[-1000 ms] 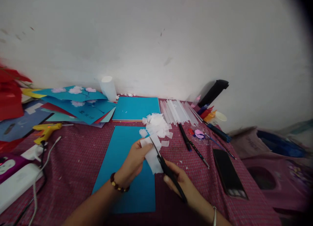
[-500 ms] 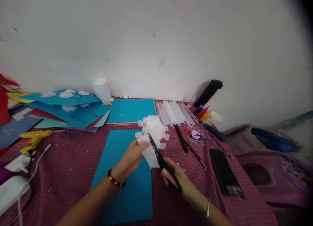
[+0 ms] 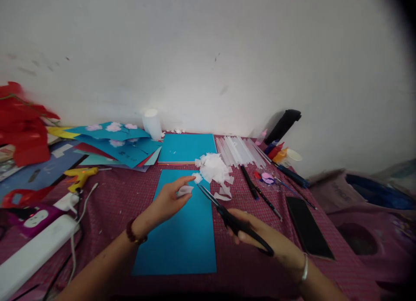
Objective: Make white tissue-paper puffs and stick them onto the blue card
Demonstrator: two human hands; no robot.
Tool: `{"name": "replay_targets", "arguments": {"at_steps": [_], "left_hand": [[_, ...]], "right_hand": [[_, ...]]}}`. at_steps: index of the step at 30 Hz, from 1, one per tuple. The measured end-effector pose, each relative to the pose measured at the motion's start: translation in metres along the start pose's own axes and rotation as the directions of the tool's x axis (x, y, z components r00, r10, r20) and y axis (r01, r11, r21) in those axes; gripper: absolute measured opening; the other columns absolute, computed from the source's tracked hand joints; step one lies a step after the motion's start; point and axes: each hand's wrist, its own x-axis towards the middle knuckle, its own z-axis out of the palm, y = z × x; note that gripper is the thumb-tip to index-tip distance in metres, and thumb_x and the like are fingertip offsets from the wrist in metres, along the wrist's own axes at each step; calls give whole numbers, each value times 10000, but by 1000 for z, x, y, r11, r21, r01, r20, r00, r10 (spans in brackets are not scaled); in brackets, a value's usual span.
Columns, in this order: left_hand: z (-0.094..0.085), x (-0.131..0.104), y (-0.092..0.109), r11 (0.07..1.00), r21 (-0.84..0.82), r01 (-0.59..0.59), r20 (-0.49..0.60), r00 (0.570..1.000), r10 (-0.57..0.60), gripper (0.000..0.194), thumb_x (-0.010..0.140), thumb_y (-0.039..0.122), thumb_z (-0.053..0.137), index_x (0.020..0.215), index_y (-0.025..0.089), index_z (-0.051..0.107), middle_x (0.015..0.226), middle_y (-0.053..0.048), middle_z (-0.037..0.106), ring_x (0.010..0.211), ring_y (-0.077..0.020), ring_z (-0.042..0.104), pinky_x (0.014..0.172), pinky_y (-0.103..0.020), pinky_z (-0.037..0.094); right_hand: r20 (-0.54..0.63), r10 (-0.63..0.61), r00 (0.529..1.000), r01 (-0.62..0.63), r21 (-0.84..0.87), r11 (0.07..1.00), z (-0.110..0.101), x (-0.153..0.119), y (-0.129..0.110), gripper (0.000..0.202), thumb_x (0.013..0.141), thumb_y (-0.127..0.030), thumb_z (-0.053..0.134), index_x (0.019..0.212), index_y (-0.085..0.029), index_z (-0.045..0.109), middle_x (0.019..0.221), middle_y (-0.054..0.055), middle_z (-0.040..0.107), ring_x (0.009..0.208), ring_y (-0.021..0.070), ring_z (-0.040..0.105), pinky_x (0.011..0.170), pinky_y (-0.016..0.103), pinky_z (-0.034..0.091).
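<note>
My left hand [image 3: 164, 201] is over the blue sheet [image 3: 182, 249], thumb and index finger spread, with a small piece of white tissue paper [image 3: 184, 191] in the crook of the fingers. Just beyond the index fingertip is a small white scrap [image 3: 196, 177]. My right hand [image 3: 251, 227] grips black-handled scissors [image 3: 224, 212], whose blades point up and left, slightly parted, with nothing between them. A heap of cut white paper pieces [image 3: 214, 166] lies beyond the blades, at the sheet's upper right corner.
Behind are a stack of blue card [image 3: 186, 147] and translucent glue sticks [image 3: 238, 151]. To the right lie a black pen [image 3: 249, 184], a paintbrush [image 3: 269, 204] and a phone [image 3: 308, 227]. On the left are a yellow glue gun [image 3: 79, 177], a power strip [image 3: 39, 257] and flower-decorated cards [image 3: 120, 153].
My left hand has moved away from the scissors, to the left. The larger white strip it held at the blades is no longer there; a smaller piece shows. The view has turned left.
</note>
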Motion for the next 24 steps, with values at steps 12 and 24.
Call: {"name": "replay_targets", "arguments": {"at_steps": [12, 24], "left_hand": [[-16, -2, -17, 909, 384, -160, 441, 897, -28, 208, 686, 159, 568, 872, 189, 656, 719, 2, 615, 626, -146, 530, 545, -209, 344], [-14, 10, -29, 928, 370, -38, 684, 687, -244, 107, 710, 252, 536, 684, 149, 549, 578, 41, 447, 487, -79, 398, 443, -181, 281]], "right_hand": [[114, 78, 990, -63, -127, 990, 9, -2, 8, 623, 806, -529, 587, 1340, -235, 460, 1197, 97, 556, 755, 149, 571, 702, 302, 475], [169, 113, 979, -124, 58, 991, 15, -22, 35, 472, 820, -534, 561, 1075, -137, 561, 834, 26, 532, 683, 117, 505, 651, 248, 405]]}}
